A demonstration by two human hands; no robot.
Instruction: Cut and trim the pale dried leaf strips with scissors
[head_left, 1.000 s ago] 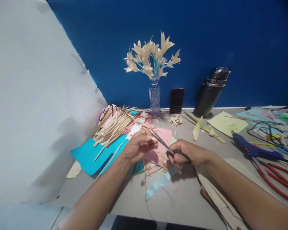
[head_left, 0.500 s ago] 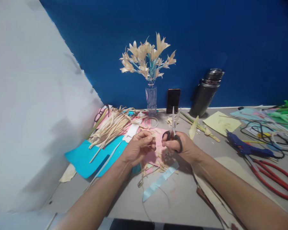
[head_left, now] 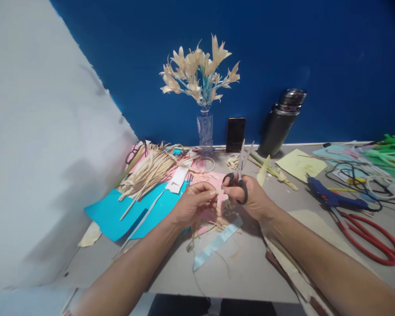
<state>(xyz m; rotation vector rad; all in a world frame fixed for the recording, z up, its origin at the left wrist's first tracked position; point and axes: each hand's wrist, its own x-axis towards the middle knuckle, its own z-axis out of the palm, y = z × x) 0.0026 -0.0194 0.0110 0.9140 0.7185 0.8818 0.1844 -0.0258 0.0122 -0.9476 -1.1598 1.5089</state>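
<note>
Your left hand (head_left: 197,202) pinched a small pale scrap (head_left: 220,192) between thumb and fingers, and your right fingertips met its other side. Your right hand (head_left: 252,196) also gripped the black-handled scissors (head_left: 241,169), fingers through the loops, blades spread towards 12 o'clock. Half a second earlier your hands had been apart; a second earlier the blades had pointed at your left fingertips.

Below the scrap lay smooth pink paper (head_left: 209,216) littered with dry trimmings; at 6 o'clock, a shiny light-blue strip (head_left: 217,245). A stringy, straw-coloured bundle (head_left: 151,169) spread at 10 o'clock over flat blue card (head_left: 102,211).

Near 12 o'clock, a clear bottle (head_left: 205,134) held papery, pointed-petalled flowers (head_left: 197,66) on blue stems. The dark, cylindrical flask (head_left: 279,125) at 1 o'clock leaned on the wall (head_left: 342,66) (its contents were hidden).
</note>
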